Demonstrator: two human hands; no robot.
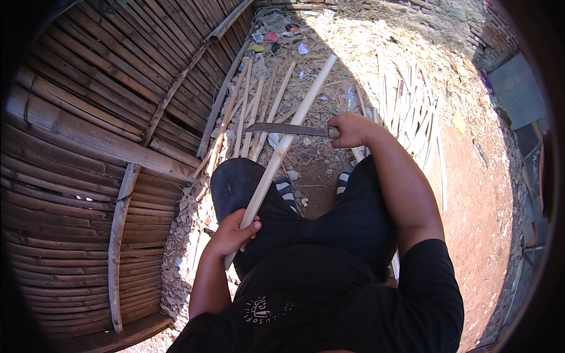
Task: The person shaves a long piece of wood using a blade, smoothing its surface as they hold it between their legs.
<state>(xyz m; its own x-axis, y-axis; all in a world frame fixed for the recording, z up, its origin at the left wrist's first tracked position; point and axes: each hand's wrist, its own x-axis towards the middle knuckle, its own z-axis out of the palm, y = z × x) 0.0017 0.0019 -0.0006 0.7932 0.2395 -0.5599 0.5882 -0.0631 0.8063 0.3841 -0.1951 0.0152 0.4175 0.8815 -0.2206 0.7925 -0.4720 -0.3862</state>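
A long pale bamboo strip (272,170) slants from beside my left hip, over my left thigh, to the ground ahead. Near its lower end my left hand (236,233) is closed around it. Out in front, my right hand (347,130) grips the handle of a machete (288,129). Its dark blade points left and lies across the strip at about the strip's middle. Whether the edge bites into the surface I cannot tell.
A bamboo slat wall (88,135) rises close on my left. Several split strips (259,106) lie ahead on the left, and a sunlit pile of strips (412,112) spreads to the right. Litter (268,38) and shavings cover the ground toward the far brick wall (447,23).
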